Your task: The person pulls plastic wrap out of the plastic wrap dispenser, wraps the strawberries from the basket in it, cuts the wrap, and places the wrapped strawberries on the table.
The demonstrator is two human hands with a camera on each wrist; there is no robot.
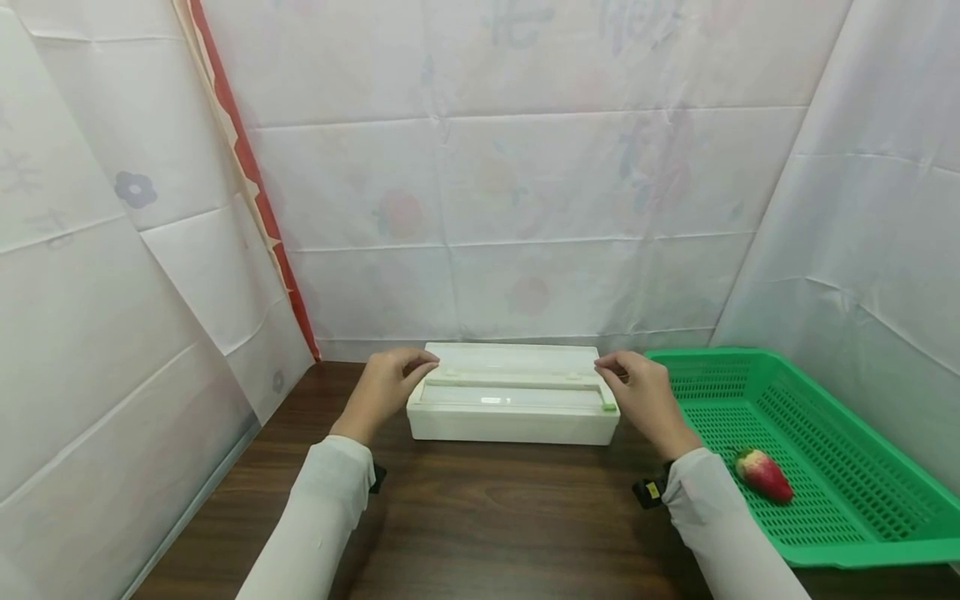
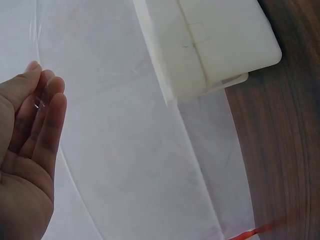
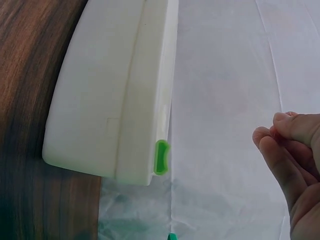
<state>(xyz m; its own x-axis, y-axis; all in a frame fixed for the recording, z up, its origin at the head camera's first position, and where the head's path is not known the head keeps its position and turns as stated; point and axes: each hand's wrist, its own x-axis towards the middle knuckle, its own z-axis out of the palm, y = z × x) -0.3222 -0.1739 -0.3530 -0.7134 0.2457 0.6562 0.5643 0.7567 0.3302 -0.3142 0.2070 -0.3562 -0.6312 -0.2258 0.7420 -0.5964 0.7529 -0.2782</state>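
Note:
A white cling film dispenser (image 1: 513, 427) sits on the table, its green slide cutter (image 3: 161, 157) at the right end. My left hand (image 1: 386, 385) is above its left end, thumb and fingers pinching clear cling film (image 2: 41, 100), which glints between the fingertips in the left wrist view. Over the right end, my right hand (image 1: 643, 392) has its thumb pressed against its fingertips in a matching pinch. The film at that side is too transparent to make out. Both hands are raised off the box, level with each other.
On the right stands a green plastic basket (image 1: 862, 554) with a red and pale yellow fruit (image 1: 763, 476) in it. White patterned sheeting (image 1: 525, 183) encloses the dark wooden table (image 1: 495, 517) at the back and sides. A red strip (image 1: 247, 167) runs down the left corner.

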